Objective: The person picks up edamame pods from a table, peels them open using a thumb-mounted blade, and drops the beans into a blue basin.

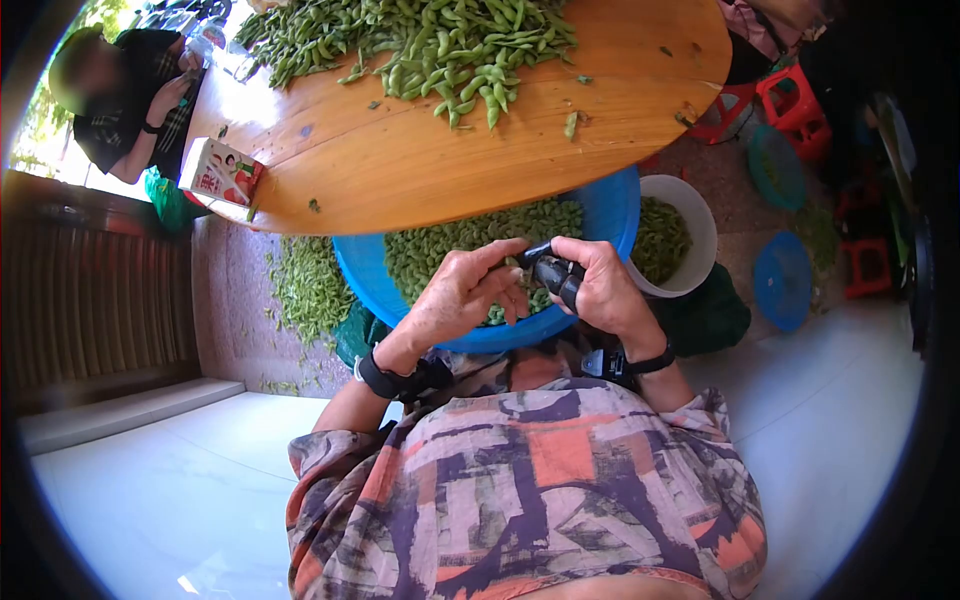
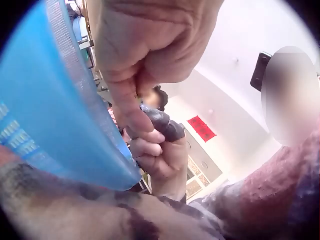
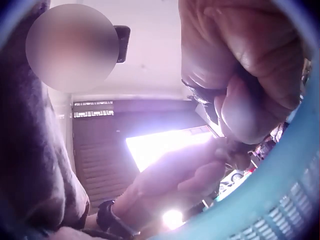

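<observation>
Hands bent, fingertips meeting at center of frame, left hand against black-wrapped fingers of right hand | grasp: can't tell, contact spot blurred | green beans below, in blue basin | green pods heaped on counter, top

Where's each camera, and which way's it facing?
Head: on the head, looking forward and down at the blue basket, left hand, right hand and patterned shirt.
Left wrist: on that wrist, looking past the left hand at the right hand.
Right wrist: likewise, looking past the right hand at the left.
Both wrist views share the blue basket.
</observation>
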Motion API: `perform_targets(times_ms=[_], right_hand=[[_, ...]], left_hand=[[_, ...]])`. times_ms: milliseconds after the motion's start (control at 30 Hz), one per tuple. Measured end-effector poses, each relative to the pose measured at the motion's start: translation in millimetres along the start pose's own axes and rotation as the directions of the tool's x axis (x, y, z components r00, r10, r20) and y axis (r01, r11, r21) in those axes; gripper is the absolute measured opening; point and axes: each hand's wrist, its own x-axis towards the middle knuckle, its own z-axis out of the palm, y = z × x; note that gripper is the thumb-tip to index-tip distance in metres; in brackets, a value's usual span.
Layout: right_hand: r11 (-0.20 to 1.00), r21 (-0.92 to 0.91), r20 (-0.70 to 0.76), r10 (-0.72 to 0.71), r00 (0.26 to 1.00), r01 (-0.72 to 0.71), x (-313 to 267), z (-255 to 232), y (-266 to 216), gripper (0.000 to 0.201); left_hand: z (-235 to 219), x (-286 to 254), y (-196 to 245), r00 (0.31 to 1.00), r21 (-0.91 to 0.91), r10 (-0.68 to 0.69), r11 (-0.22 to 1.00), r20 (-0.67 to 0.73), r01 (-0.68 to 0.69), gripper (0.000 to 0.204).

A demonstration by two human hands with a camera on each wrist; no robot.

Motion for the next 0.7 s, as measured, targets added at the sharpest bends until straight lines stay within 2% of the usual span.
perform_targets(times_ms=[33, 67, 133, 167, 200, 233, 267, 300, 333, 367, 433, 467, 500, 567, 600, 633, 667, 700], right_hand=[[0.989, 0.098, 0.044, 0.105, 0.994, -0.109, -0.7, 0.0, -1.5, 0.013], [0.989, 0.099, 0.044, 0.104, 0.994, -0.108, -0.1, -1.6, 2.9, 0.013], [0.9, 0.376, 0.173, 0.164, 0.971, -0.219, 1.9, -5.6, 13.4, 0.012], [0.901, 0.375, 0.173, 0.165, 0.971, -0.22, 0.7, -4.7, 10.8, 0.012], [0.974, 0.187, 0.076, 0.113, 0.991, -0.125, -0.7, -1.8, 3.0, 0.014], [0.999, -0.017, -0.009, 0.04, 0.999, -0.04, -1.5, 1.8, -2.0, 0.016], [0.999, -0.018, -0.008, 0.039, 0.999, -0.039, -1.0, 5.8, -1.9, 0.016], [0.952, -0.228, -0.127, -0.238, 0.963, 0.205, -0.5, 10.1, -0.6, 0.019], [0.803, -0.449, -0.179, -0.511, 0.841, 0.393, -0.5, 13.4, -0.4, 0.022], [0.801, -0.451, -0.18, -0.514, 0.838, 0.395, -1.5, 15.8, -1.3, 0.022], [0.814, -0.47, -0.306, -0.513, 0.802, 0.341, -3.4, 18.5, -3.0, 0.025], [0.823, -0.471, -0.355, -0.507, 0.786, 0.318, -3.1, 17.6, -4.2, 0.027], [0.822, -0.472, -0.355, -0.509, 0.784, 0.319, -1.5, 14.8, -3.6, 0.027], [0.834, -0.337, -0.276, -0.531, 0.801, 0.437, 2.3, 6.5, 0.5, 0.028], [0.878, -0.139, -0.261, -0.478, 0.839, 0.458, 4.4, 7.1, 6.3, 0.028], [0.879, -0.139, -0.262, -0.477, 0.839, 0.456, 3.4, 8.4, 6.8, 0.028], [0.951, -0.006, -0.262, -0.301, 0.917, 0.311, 2.4, 11.3, 3.4, 0.029], [0.981, 0.126, -0.236, -0.116, 0.965, 0.149, 1.4, 12.8, 0.1, 0.03]], left_hand=[[-1.6, -1.5, -0.9, 1.0, 0.001, -0.001, 1.0, -0.001, 0.001, 0.034], [-2.4, -2.9, -2.1, 1.0, -0.031, -0.01, 0.999, 0.014, 0.01, 0.035], [-2.6, -3.4, -5.2, 0.999, -0.064, -0.018, 0.998, 0.029, 0.02, 0.036], [-2.2, -3.1, -6.9, 1.0, -0.07, 0.003, 0.998, 0.017, -0.002, 0.034], [-1.6, -2.7, -7.7, 1.0, -0.076, 0.025, 0.997, 0.005, -0.024, 0.033], [0.2, -1.9, -7.5, 1.0, -0.076, 0.026, 0.997, 0.004, -0.025, 0.033], [3.5, -0.3, -7.0, 0.997, -0.141, 0.036, 0.989, -0.072, -0.046, 0.031], [7.2, 1.5, -6.4, 0.988, -0.204, 0.04, 0.976, -0.147, -0.07, 0.029], [10.8, 4.3, -8.1, 0.979, -0.327, 0.042, 0.939, -0.197, -0.107, 0.026], [12.4, 6.4, -8.1, 0.979, -0.325, 0.046, 0.939, -0.197, -0.109, 0.026], [15.1, 9.9, -7.4, 0.962, -0.461, 0.042, 0.871, -0.272, -0.168, 0.025], [17.5, 11.4, -2.8, 0.948, -0.501, -0.003, 0.85, -0.319, -0.166, 0.023], [15.7, 11.8, -6.1, 0.948, -0.5, -0.001, 0.85, -0.319, -0.167, 0.023], [10.8, 12.1, -15.6, 0.962, -0.59, 0.038, 0.783, -0.271, -0.197, 0.022], [11.6, 10.8, -13.5, 0.97, -0.647, -0.005, 0.746, -0.242, -0.158, 0.017], [12.8, 10.2, -14.1, 0.97, -0.648, -0.006, 0.746, -0.242, -0.157, 0.017], [14.1, 9.9, -15.1, 0.982, -0.687, -0.007, 0.715, -0.191, -0.129, 0.014], [15.4, 9.8, -15.9, 0.99, -0.724, -0.006, 0.682, -0.142, -0.099, 0.012]])
